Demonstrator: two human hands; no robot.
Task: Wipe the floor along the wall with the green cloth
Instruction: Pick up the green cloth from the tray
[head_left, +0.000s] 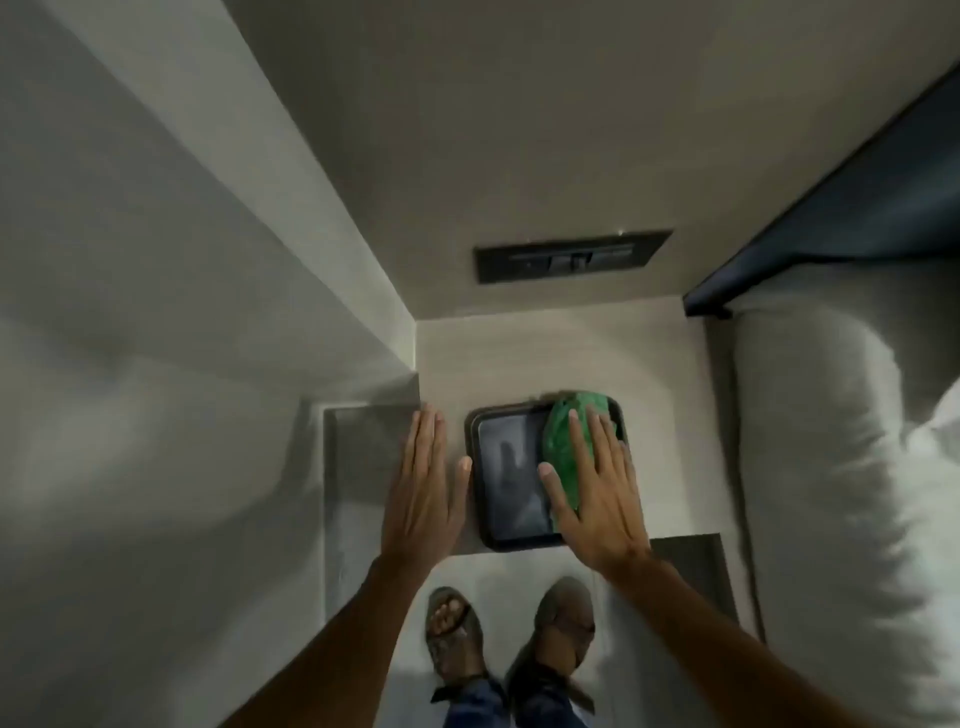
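Note:
A crumpled green cloth (563, 441) lies on the right half of a dark glossy tray (506, 478) that sits on a pale wooden surface. My right hand (600, 493) is spread flat over the cloth, fingers apart, and whether it touches the cloth is unclear. My left hand (423, 488) is held flat with fingers straight, just left of the tray, holding nothing. The floor (498, 577) shows below the tray's surface, around my two sandalled feet (511, 634). A grey wall (156, 338) runs along the left side.
A bed with white bedding (841, 467) fills the right side, with a dark headboard (857, 208) above it. A black switch panel (571, 257) is set into the far wall. A grey ledge (363, 441) juts out from the left wall beside my left hand.

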